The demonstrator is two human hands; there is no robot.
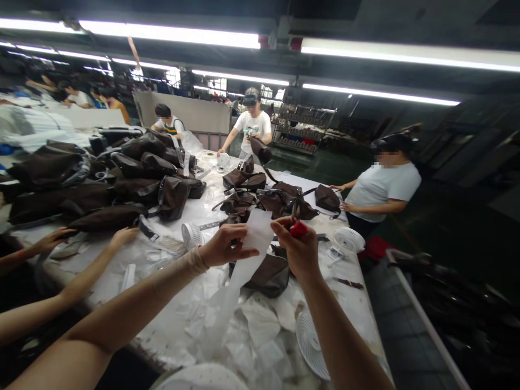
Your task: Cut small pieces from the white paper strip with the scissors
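A long strip of thin white sheet (258, 234) hangs in front of me over the table, its lower end trailing down to the loose scraps. My left hand (223, 245) pinches the strip's left edge between thumb and fingers. At its right edge is my right hand (300, 252), closed around a small red-handled tool (299, 229) whose working end is mostly hidden. The right fingertips reach the strip or lie very close to it. Just beyond and below the strip, a dark brown bag (268, 277) lies on the table.
Brown bags (134, 189) are heaped at the left. Small white fans (348, 240) stand on the table (345, 309), with crumpled white scraps (260, 322) near me. Another person's hands (124, 236) work at the left; co-workers stand opposite and right. A grey-sided bin (396, 319) flanks the right edge.
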